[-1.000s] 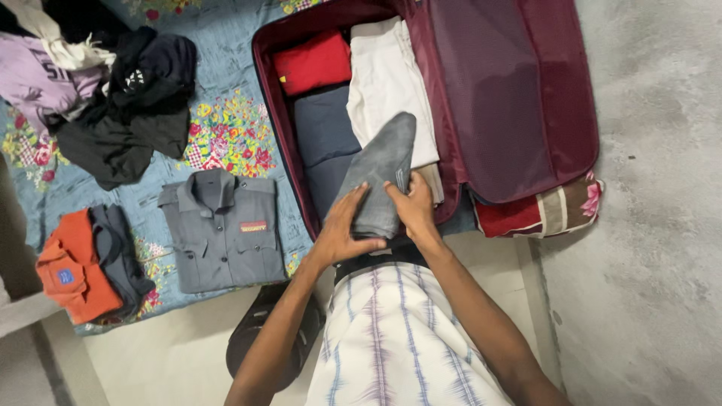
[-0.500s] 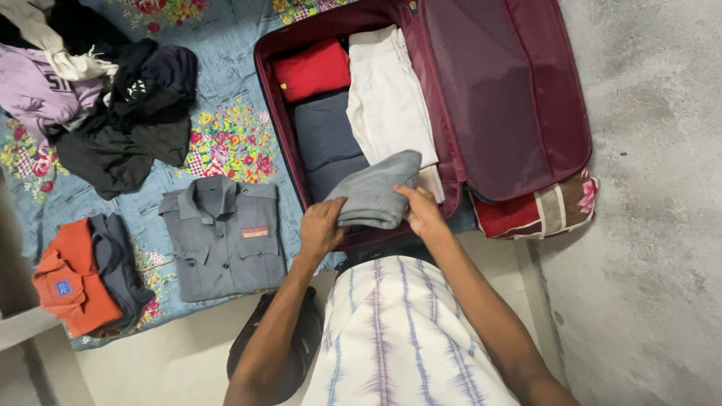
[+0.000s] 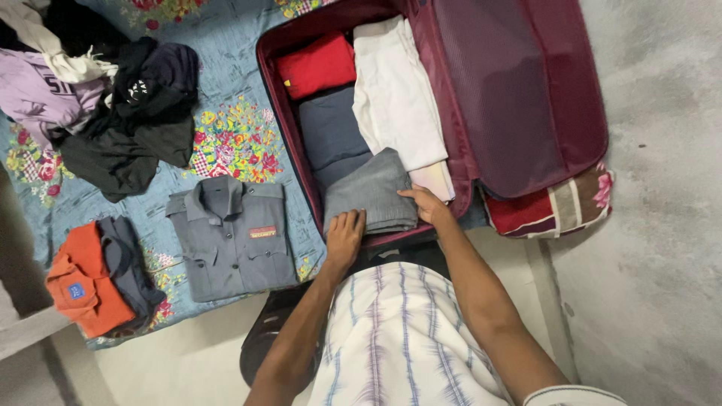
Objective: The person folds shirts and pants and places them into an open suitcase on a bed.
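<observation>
Folded grey trousers [image 3: 372,193] lie flat in the near corner of the open maroon suitcase [image 3: 289,143], just below the centre of the frame, pressed down by both hands. At the garment's lower left edge the left hand [image 3: 344,237] rests with its fingers spread flat on the cloth, not closed around it. On the garment's right edge the right hand [image 3: 427,205] lies with its fingers extended against the cloth, likewise gripping nothing. Above the trousers in the case sit a dark blue folded garment [image 3: 329,131] and a red one [image 3: 316,64], with a white folded garment [image 3: 395,90] to their right. Left of the suitcase, on the floral blue bedsheet [image 3: 229,139], lies a folded grey uniform shirt [image 3: 233,237], and an orange shirt [image 3: 79,282] at lower left.
</observation>
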